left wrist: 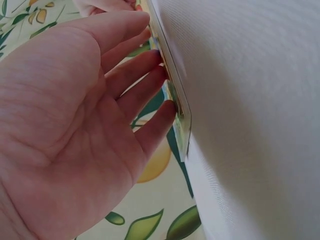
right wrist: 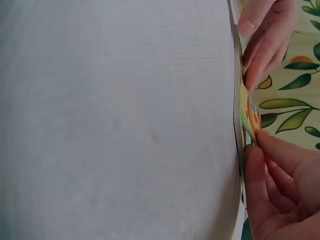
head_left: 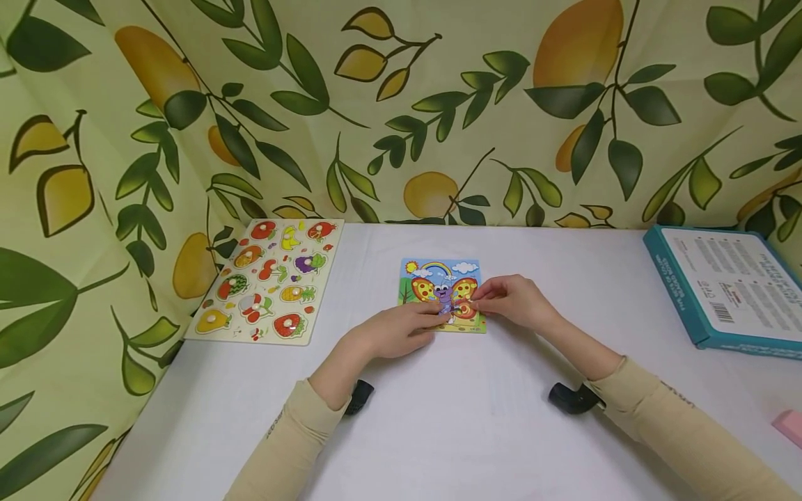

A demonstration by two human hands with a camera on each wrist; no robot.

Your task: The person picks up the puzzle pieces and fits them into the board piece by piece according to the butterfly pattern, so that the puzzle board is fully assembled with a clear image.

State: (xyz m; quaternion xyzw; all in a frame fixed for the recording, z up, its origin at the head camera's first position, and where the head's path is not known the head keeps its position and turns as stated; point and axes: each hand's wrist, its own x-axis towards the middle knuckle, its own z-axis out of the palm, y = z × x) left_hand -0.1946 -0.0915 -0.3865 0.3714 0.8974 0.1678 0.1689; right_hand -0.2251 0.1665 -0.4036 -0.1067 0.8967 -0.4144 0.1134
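We had the butterfly puzzle (head_left: 442, 292) lying flat on the white table (head_left: 438, 417), about in the middle and toward the far side. Our left hand (head_left: 401, 332) lay on its near left part with the fingers (left wrist: 135, 85) straight and close together, the tips pressing on the board; in the left wrist view they touched its edge (left wrist: 175, 90) and gripped nothing. Our right hand (head_left: 512, 301) came in from the right. Its fingers (right wrist: 280, 165) were curled, and thumb and forefinger pinched a small orange piece (right wrist: 250, 116) at the butterfly's lower right wing. The right wrist view showed that piece tilted up a little from the board, held at its tip. The fingertips of both hands were near each other over the puzzle's lower half.

To the left, well apart, a fruit puzzle (head_left: 268, 280) with white knobs lay near the table's left edge. At the right edge lay a teal box (head_left: 720, 289), its printed side and barcode up. A pink thing (head_left: 789, 426) showed at the near right corner, cut off by the frame. A leaf-and-lemon cloth (head_left: 401, 104) hung behind the table and along its left side. We wore beige sleeves (head_left: 677, 424).
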